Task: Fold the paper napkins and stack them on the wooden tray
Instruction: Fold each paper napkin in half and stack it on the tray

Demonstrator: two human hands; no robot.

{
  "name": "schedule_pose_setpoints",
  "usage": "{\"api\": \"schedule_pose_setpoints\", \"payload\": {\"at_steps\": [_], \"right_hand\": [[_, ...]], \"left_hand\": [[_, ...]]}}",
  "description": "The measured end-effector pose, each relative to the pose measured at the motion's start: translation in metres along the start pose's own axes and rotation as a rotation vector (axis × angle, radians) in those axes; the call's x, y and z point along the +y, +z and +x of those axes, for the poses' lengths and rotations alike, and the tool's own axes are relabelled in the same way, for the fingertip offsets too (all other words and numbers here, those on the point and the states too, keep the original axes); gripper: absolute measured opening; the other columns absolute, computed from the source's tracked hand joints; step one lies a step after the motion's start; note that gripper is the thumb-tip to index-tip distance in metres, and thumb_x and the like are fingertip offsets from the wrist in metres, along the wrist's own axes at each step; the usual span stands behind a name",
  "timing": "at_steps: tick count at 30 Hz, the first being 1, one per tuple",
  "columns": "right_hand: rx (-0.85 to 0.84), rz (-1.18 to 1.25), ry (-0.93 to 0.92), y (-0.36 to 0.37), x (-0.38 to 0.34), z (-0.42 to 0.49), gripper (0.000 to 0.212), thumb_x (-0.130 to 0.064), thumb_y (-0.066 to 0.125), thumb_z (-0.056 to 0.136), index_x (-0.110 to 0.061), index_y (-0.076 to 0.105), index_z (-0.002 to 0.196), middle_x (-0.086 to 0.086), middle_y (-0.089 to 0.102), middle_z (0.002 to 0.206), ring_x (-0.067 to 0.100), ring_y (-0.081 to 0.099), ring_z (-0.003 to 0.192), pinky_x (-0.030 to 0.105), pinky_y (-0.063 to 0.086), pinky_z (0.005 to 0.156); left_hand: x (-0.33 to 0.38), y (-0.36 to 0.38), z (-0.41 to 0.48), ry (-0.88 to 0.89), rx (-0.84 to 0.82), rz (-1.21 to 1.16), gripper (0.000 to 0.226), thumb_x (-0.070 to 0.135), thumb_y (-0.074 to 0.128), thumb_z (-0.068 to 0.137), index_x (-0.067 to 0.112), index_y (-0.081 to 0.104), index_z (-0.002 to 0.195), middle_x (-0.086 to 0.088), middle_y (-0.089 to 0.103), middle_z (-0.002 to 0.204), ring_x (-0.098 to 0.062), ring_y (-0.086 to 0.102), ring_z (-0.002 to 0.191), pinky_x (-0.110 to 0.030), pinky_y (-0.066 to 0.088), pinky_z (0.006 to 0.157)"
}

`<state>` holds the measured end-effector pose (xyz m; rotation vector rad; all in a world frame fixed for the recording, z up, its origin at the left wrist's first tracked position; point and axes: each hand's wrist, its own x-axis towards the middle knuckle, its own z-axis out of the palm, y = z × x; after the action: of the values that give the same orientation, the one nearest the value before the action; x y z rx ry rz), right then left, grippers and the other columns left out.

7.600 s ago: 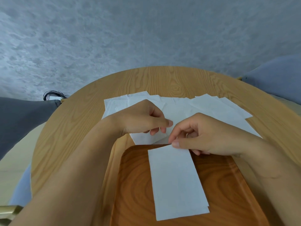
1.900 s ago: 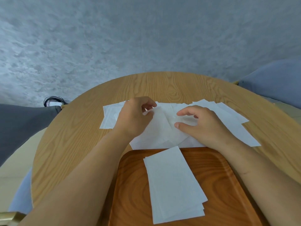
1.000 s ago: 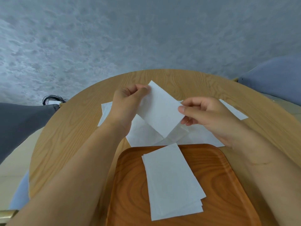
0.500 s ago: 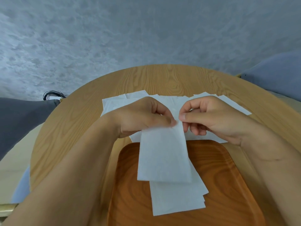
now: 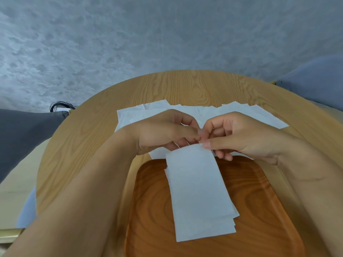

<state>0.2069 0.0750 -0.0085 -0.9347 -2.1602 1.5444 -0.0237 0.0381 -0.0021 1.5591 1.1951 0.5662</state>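
Since half a second ago the folded napkin (image 5: pixel 196 180) has come down from the air onto the stack of folded napkins (image 5: pixel 213 230) on the wooden tray (image 5: pixel 259 201), and it now covers most of that stack. Both hands meet at its far short edge. The left hand (image 5: pixel 163 132) has the fingers curled and pinches the far edge near the corner. The right hand (image 5: pixel 241 136) pinches the same edge with thumb and forefinger, the other fingers bent below.

Behind the hands, the unfolded napkins (image 5: pixel 141 114) lie spread on the round wooden table (image 5: pixel 78 145), partly hidden by the hands and wrists. The lower folded napkins stick out at the near right corner of the stack.

Both sides of the tray beside the stack are bare wood. A grey cushion (image 5: pixel 24 134) is at the left table edge with a black cable coil (image 5: pixel 61 106) behind it, and a blue-grey chair (image 5: pixel 315 78) is at the far right.
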Motion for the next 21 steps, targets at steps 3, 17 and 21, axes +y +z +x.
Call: {"api": "schedule_pose_setpoints", "payload": {"at_steps": [3, 17, 21], "right_hand": [[-0.084, -0.083, 0.016, 0.002, -0.001, -0.001, 0.003, -0.013, 0.075, 0.094, -0.011, 0.073, 0.091, 0.006, 0.068, 0.065, 0.011, 0.055, 0.048, 0.018, 0.047, 0.052], [0.513, -0.343, -0.045, -0.005, 0.026, 0.018, 0.012, -0.032, 0.086, 0.08, -0.028, 0.076, 0.086, -0.011, 0.076, 0.089, 0.009, 0.068, 0.074, 0.025, 0.055, 0.071], [0.518, -0.47, -0.024, -0.003, 0.036, 0.024, 0.027, -0.032, 0.087, 0.08, -0.03, 0.074, 0.104, -0.015, 0.068, 0.112, 0.001, 0.06, 0.102, 0.016, 0.043, 0.081]], "left_hand": [[-0.001, -0.001, 0.003, 0.019, 0.142, -0.028, 0.027, 0.025, 0.066, 0.1, -0.001, 0.069, 0.106, -0.014, 0.078, 0.091, -0.018, 0.071, 0.069, -0.025, 0.056, 0.061], [-0.036, -0.01, 0.025, 0.034, 0.678, 0.503, 0.022, 0.035, 0.079, 0.09, 0.025, 0.072, 0.109, 0.011, 0.069, 0.115, -0.009, 0.064, 0.107, -0.015, 0.043, 0.08], [-0.039, -0.008, 0.026, -0.076, 0.533, 0.627, 0.052, 0.046, 0.084, 0.082, 0.03, 0.065, 0.129, 0.006, 0.059, 0.14, -0.018, 0.053, 0.129, -0.028, 0.039, 0.097]]}}
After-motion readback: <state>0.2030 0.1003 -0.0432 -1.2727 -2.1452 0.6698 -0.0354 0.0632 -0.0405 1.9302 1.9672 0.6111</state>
